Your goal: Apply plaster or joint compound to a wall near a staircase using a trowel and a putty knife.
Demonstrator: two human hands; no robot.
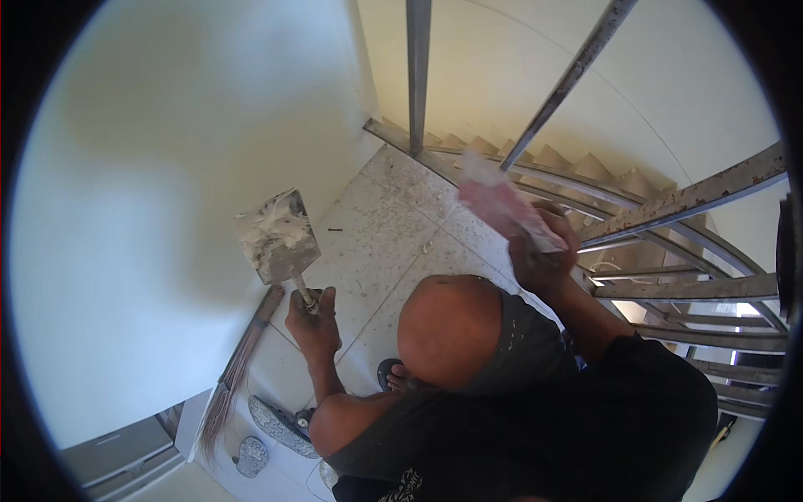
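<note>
My left hand (314,326) is closed round the handle of a trowel (288,266) with a squarish metal blade. Pale paste (276,224) is smeared thickly over that blade, which is held up beside the wall. On the other side, my right hand (545,251) grips a flat pinkish-red scraper-like piece (498,201) with whitish smears. Motion blurs its far end, so its exact kind does not show. It is in front of the metal railing, above the floor. My bare knee (450,335) sits between the two hands.
A smooth pale wall (142,209) rises at the left. A stick broom (242,356) leans by it, near grey speckled pieces (280,425). Debris litters the tiled floor (376,268). Rusty metal railing (694,197) stands at the right, with stairs (585,167) beyond.
</note>
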